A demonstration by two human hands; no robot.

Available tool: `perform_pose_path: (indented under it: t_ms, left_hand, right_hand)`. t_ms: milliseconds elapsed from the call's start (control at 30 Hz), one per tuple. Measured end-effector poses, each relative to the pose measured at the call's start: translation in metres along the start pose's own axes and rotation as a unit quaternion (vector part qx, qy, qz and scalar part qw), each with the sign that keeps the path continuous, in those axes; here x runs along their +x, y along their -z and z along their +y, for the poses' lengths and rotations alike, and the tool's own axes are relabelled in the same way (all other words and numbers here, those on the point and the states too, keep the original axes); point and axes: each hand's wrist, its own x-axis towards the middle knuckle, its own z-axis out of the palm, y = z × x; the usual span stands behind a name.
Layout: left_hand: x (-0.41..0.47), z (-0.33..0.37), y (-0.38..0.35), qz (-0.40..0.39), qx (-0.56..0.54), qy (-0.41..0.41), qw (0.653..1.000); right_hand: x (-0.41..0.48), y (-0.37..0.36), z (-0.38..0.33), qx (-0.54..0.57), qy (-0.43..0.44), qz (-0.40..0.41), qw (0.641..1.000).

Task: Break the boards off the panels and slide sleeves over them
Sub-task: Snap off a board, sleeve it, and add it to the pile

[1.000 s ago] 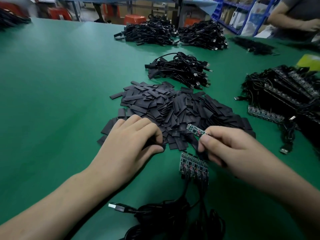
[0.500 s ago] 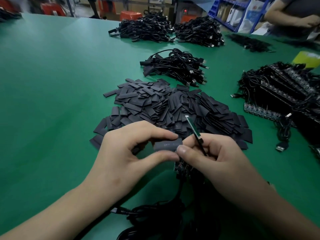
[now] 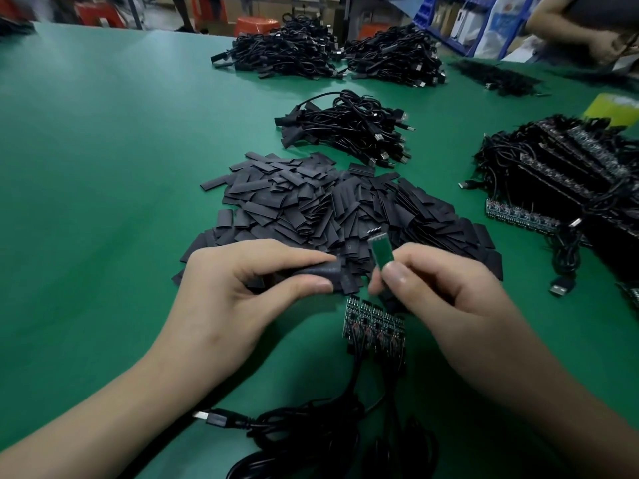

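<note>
My left hand [image 3: 238,288] pinches a black sleeve [image 3: 320,271] between thumb and forefinger, held level above the table. My right hand [image 3: 435,285] pinches a small green board [image 3: 382,252] that stands upright, its green back toward me, just right of the sleeve's open end. Below both hands a panel of joined boards [image 3: 373,323] lies on the green table [image 3: 103,202], with black cables [image 3: 311,433] running from it toward me. A big pile of black sleeves [image 3: 328,205] lies just beyond my hands.
Bundles of black USB cables [image 3: 349,129] lie past the sleeve pile, with more cable heaps [image 3: 332,53] at the far edge. Stacked panels with cables [image 3: 567,171] fill the right side. Another person's arm [image 3: 567,32] is at the top right.
My left hand picked a sleeve out of the pile and raised it. My right hand turned the board from flat to upright, and it now stands beside the sleeve's end.
</note>
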Motion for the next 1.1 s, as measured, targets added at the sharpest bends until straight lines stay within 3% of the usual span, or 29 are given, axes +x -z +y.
perform_pose_path:
  t_ms: [367, 567, 800, 967, 1100]
  left_hand:
    - [-0.001, 0.002, 0.0, -0.008, 0.007, -0.016, 1.0]
    - [-0.001, 0.003, 0.002, -0.035, 0.057, -0.064, 0.996]
    - [-0.005, -0.006, 0.004, -0.086, 0.075, -0.073, 0.991]
    - [-0.006, -0.006, 0.005, -0.098, 0.101, -0.085, 0.986]
    - [-0.003, -0.002, 0.004, -0.095, 0.1, -0.097, 0.986]
  right_hand:
    - [-0.002, 0.002, 0.0, -0.01, -0.002, -0.097, 0.995]
    - [-0.001, 0.005, 0.001, -0.019, -0.007, -0.144, 0.989]
    - [0.002, 0.015, 0.008, 0.048, -0.071, -0.201, 0.976]
    - [0.002, 0.016, 0.009, 0.078, -0.084, -0.221, 0.969]
    - [0.002, 0.014, 0.008, 0.032, -0.065, -0.213, 0.974]
